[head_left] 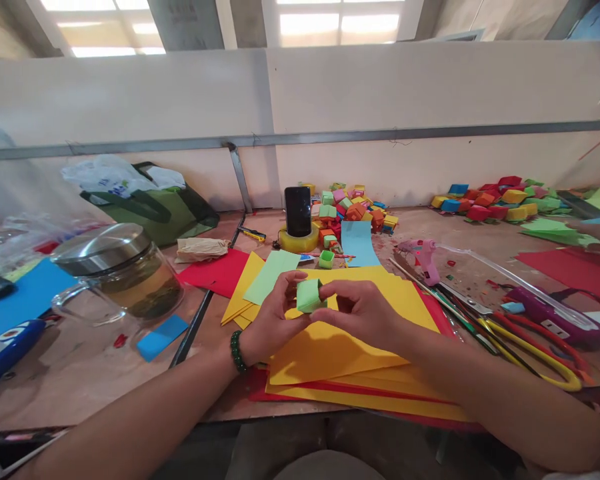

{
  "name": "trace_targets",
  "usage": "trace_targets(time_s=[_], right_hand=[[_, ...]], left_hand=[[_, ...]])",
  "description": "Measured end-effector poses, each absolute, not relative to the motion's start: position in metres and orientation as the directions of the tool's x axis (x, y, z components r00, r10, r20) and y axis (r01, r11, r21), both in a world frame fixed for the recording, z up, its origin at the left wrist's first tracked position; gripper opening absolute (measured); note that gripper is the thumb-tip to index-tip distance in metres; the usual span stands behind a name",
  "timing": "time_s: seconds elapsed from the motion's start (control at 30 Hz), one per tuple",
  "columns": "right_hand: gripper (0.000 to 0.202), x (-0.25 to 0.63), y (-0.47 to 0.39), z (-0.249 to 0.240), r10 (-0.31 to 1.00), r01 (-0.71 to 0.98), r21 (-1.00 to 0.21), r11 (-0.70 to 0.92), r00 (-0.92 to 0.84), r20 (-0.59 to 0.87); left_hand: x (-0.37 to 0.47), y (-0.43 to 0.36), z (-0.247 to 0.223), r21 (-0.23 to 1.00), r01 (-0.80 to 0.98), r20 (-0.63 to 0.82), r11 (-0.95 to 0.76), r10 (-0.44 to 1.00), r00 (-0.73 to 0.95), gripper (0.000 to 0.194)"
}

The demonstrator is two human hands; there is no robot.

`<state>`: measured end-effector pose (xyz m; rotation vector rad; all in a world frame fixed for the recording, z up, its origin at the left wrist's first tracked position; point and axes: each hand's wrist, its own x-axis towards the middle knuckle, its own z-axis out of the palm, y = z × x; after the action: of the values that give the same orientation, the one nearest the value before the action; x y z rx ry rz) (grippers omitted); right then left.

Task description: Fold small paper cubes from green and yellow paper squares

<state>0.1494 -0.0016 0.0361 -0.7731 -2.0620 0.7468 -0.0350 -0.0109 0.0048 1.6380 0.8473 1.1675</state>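
Between my two hands is a small light-green paper box [308, 297], held above a stack of yellow paper sheets [350, 360]. My left hand [275, 310], with a dark beaded bracelet at the wrist, grips its left side between thumb and fingers. On the other side, the thumb and forefinger of my right hand [357, 307] close on the box's right edge. Just beyond lies an open green paper box [326, 259]. A pale green sheet [273, 277] rests on the yellow paper to the left.
Piles of coloured paper cubes [355, 210] lie at the back. A phone [298, 212] stands upright on a tape roll [299, 239]. Rightward are a pink glue gun [423, 257], scissors [525, 347] and a purple power strip [555, 313]. A glass teapot [135, 283] stands left.
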Motion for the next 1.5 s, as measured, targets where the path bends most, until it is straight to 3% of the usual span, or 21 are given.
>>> trace_targets(time_s=[0.13, 0.27, 0.67, 0.8, 0.9, 1.0, 1.1, 1.17, 1.27, 1.37, 1.5], right_hand=[[0.027, 0.141, -0.004, 0.028, 0.801, 0.185, -0.875, 0.448, -0.518, 0.301], [0.024, 0.14, -0.004, 0.027, 0.811, 0.143, -0.941, 0.308, -0.556, 0.181], [0.029, 0.142, 0.002, 0.024, 0.745, 0.179, -0.954, 0.239, -0.664, 0.062], [0.026, 0.145, 0.006, 0.022, 0.662, 0.228, -0.935, 0.271, -0.75, 0.009], [0.025, 0.156, 0.014, 0.023, 0.661, 0.335, -0.83, 0.446, -0.749, 0.053], [0.024, 0.174, 0.031, 0.03, 0.743, 0.58, -0.571, 0.581, -0.664, 0.083], [0.016, 0.191, 0.049, 0.041, 0.851, 0.828, -0.233, 0.511, -0.524, 0.002], [0.009, 0.197, 0.056, 0.048, 0.886, 0.889, -0.102, 0.446, -0.455, -0.088], [0.02, 0.199, 0.058, 0.056, 0.897, 0.909, -0.016, 0.416, -0.413, -0.157], [0.036, 0.198, 0.054, 0.061, 0.933, 0.937, 0.022, 0.35, -0.346, -0.104], [0.041, 0.193, 0.048, 0.057, 0.905, 0.944, -0.012, 0.33, -0.313, 0.287]], left_hand=[[-0.035, -0.01, 0.004, 0.873, 0.173, 0.381, -0.456, 0.859, 0.342, 0.054], [-0.036, -0.008, 0.002, 0.835, 0.248, 0.387, -0.492, 0.844, 0.371, 0.049], [-0.037, -0.006, -0.004, 0.766, 0.373, 0.357, -0.523, 0.829, 0.43, 0.049], [-0.039, -0.006, -0.003, 0.741, 0.369, 0.313, -0.561, 0.775, 0.549, 0.074], [-0.042, -0.005, 0.0, 0.703, 0.376, 0.307, -0.603, 0.735, 0.605, 0.088], [-0.047, -0.001, 0.002, 0.633, 0.455, 0.38, -0.626, 0.764, 0.522, 0.076], [-0.058, 0.012, 0.004, 0.536, 0.652, 0.438, -0.536, 0.837, 0.329, 0.047], [-0.067, 0.023, 0.004, 0.432, 0.827, 0.387, -0.361, 0.902, 0.191, 0.046], [-0.076, 0.035, 0.003, 0.26, 0.958, 0.214, -0.122, 0.975, 0.066, 0.075], [-0.077, 0.041, 0.0, 0.183, 0.98, 0.103, -0.078, 0.993, 0.06, 0.084], [-0.078, 0.042, 0.002, 0.209, 0.977, 0.119, -0.05, 0.993, 0.025, 0.066]])
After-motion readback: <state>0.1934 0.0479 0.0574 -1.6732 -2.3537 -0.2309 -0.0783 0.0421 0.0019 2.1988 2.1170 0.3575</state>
